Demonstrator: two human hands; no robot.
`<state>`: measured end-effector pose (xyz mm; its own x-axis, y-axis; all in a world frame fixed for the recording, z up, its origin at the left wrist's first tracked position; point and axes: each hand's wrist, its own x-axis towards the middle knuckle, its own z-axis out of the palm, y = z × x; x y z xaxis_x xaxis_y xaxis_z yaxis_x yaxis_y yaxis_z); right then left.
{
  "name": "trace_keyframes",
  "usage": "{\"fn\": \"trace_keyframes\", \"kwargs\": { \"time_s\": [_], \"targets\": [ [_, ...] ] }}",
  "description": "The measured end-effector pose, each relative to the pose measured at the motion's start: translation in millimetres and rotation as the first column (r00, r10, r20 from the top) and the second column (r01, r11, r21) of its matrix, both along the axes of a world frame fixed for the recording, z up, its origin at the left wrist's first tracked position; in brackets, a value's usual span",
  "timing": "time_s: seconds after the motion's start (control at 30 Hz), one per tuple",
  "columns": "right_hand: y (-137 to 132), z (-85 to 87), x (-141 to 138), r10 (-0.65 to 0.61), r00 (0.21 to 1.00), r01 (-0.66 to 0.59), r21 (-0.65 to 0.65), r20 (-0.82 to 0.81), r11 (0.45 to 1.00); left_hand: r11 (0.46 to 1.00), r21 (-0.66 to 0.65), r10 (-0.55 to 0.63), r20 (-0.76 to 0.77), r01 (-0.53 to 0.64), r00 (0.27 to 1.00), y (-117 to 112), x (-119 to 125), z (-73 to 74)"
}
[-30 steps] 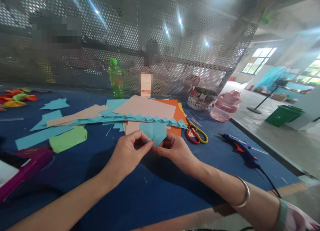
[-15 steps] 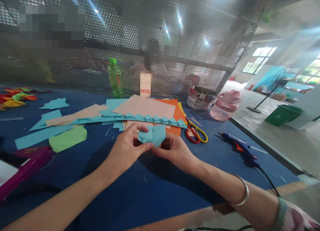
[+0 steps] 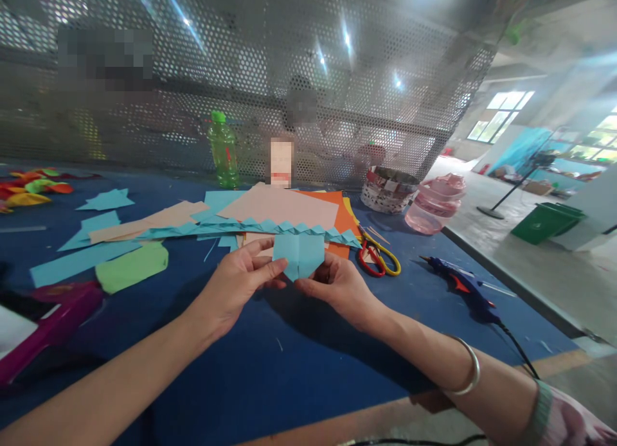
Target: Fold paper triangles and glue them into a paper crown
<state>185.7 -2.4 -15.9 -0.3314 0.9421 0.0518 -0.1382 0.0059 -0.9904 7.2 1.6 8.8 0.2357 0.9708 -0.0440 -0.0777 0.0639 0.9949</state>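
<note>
- Head view, nearest first: both forearms reach in from the bottom edge, with a metal bangle [image 3: 466, 369] on the right one.
- Left hand [image 3: 236, 285] and right hand [image 3: 335, 286] are partly closed, pinching the folded blue paper [image 3: 299, 253] lightly between fingers and thumbs.
- The folded blue paper is held up in the gap between the hands, just above the surface [image 3: 270, 382], not resting on it. It is a little wider than deep, so its long axis runs across the body, left to right. Its centre crease points away from the body, and its lower tip points back toward the person.
- Left thumb [image 3: 277, 269] touches the paper's left edge. Right fingers [image 3: 308, 282] sit under its lower right edge. Neither hand is clearly nearer.
- Just beyond: a zigzag blue strip [image 3: 250, 229] lies across a stack of peach sheets [image 3: 277, 208] and orange sheets [image 3: 321, 205].
- To the right: scissors [image 3: 378, 259] with red and yellow handles, then a blue glue gun [image 3: 463, 288].
- To the left: blue offcuts [image 3: 80, 263], a green paper piece [image 3: 132, 267], a magenta tool [image 3: 53, 324].
- Far edge: green bottle [image 3: 222, 151], woven basket [image 3: 388, 190], pink container [image 3: 434, 205].
- Beyond: perforated metal screen [image 3: 385, 80], with a blurred person [image 3: 301, 108] behind it.
</note>
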Motion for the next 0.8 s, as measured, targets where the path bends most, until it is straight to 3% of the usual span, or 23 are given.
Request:
{"fn": "trace_keyframes", "kwargs": {
  "time_s": [0.3,0.57,0.8],
  "targets": [
    [-1.4,-0.7,0.5,0.021,0.999,-0.022,0.033,0.031,0.999,0.999,-0.019,0.041,0.015,-0.041,0.999,1.0,0.5,-2.1],
    [-3.0,2.3,-0.7,0.005,0.999,-0.006,0.039,0.046,0.999,0.991,0.074,0.116,-0.079,-0.11,0.99,-2.8,3.9,-1.6],
    [-1.1,0.7,0.1,0.023,1.0,-0.024,0.062,0.017,0.998,0.995,0.03,0.097,-0.007,-0.097,0.995,-1.2,4.5,-3.8]
  ]
}}
